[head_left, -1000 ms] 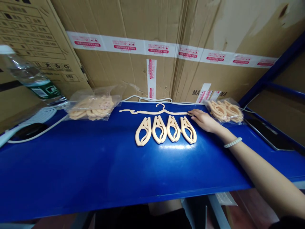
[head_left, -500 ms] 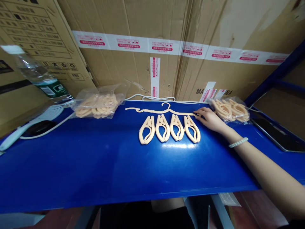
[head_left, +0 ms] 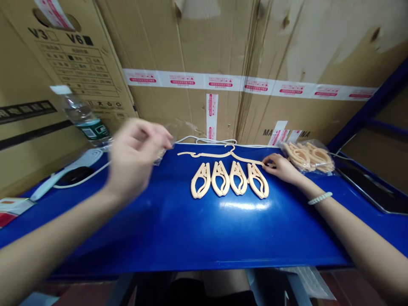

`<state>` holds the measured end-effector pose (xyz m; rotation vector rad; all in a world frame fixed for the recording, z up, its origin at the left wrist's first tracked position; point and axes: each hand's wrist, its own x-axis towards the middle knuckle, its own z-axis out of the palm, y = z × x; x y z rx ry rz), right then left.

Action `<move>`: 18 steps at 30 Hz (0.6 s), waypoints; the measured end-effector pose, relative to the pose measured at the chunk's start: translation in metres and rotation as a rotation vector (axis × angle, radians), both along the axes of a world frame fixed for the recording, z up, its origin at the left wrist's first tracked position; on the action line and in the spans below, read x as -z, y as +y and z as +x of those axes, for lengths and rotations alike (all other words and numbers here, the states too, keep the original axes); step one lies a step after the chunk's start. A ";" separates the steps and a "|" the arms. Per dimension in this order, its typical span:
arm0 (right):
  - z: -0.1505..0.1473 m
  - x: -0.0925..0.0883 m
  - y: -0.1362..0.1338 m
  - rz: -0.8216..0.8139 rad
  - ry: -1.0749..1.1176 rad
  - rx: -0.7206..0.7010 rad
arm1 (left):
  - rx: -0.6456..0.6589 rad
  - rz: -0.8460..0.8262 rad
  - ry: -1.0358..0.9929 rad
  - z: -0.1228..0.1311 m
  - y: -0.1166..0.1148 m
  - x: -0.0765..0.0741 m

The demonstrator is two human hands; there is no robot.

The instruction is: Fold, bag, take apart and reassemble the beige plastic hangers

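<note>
An unfolded cream folding hanger (head_left: 214, 155) lies across the back of the blue table, its hook pointing away from me. My right hand (head_left: 280, 167) is at its right end, with thumb and fingers closed on the tip. Several folded hangers (head_left: 220, 180) lie in a row just in front of it. My left hand (head_left: 132, 159) is raised over the left side of the table, its fingers bent and smeared by motion. Whether it holds anything does not show. Behind it, a clear plastic bag (head_left: 174, 127) is mostly hidden.
Another clear bag of folded hangers (head_left: 307, 156) lies at the right, near a black phone-like slab (head_left: 372, 187). A water bottle (head_left: 84, 119), a white brush-like tool (head_left: 68, 172) and a black mouse-like object (head_left: 75, 175) are at the left. Cardboard boxes (head_left: 191, 51) stand behind.
My left hand has come into view from the left and now covers most of the left bag. My right hand stays at the hanger's right end. The view has tilted up slightly.
</note>
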<state>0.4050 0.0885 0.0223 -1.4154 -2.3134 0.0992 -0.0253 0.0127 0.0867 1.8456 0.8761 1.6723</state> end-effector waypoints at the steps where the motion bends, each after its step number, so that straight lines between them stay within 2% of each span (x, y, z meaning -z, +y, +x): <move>1: 0.000 -0.002 -0.001 0.002 -0.002 0.002 | 0.031 -0.039 -0.009 0.004 0.001 0.009; 3: 0.001 -0.006 -0.004 0.010 -0.009 0.017 | 0.124 -0.167 0.009 0.012 0.002 0.030; 6: 0.006 -0.015 -0.010 0.015 -0.021 0.039 | 0.093 -0.263 0.045 0.015 0.007 0.057; 8: 0.009 -0.022 -0.015 -0.004 -0.006 0.044 | 0.091 -0.324 0.058 0.013 0.012 0.068; 13: 0.011 -0.043 -0.029 -0.076 0.090 0.035 | 0.097 -0.531 -0.142 0.013 0.019 0.075; 18: 0.002 -0.053 -0.041 0.049 0.204 0.005 | 0.144 -0.744 -0.291 0.023 0.013 0.068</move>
